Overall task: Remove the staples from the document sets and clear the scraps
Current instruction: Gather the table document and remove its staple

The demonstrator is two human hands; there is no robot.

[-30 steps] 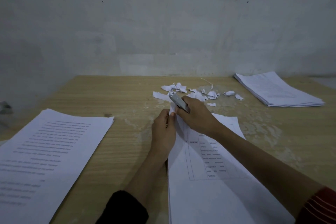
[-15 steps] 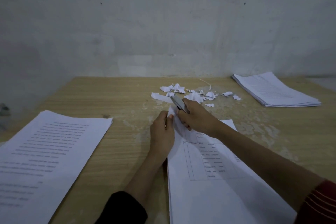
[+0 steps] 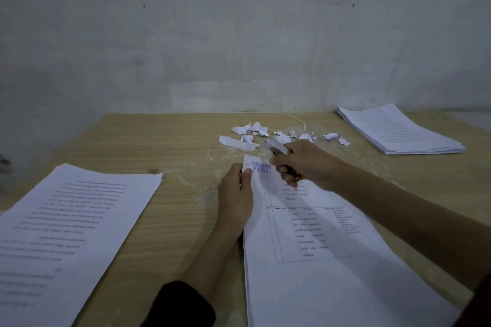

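While pinching the far left corner of the set (image 3: 332, 287) between thumb and fingers of the left hand (image 3: 235, 188), right beside a purple stamp (image 3: 261, 168), gripping a silver tool (image 3: 277, 146) tight in the right hand (image 3: 305, 164), fingers wrapped round it, tip poking out just past that same corner, contact with the paper impossible to tell. Spotting white scraps (image 3: 255, 130) strewn over the table (image 3: 172, 141) just beyond the set's far edge, close by the tool. Catching too a left stack (image 3: 66, 225) lying flat well to the set's left, and a right stack (image 3: 398, 130) well off beyond its far right.
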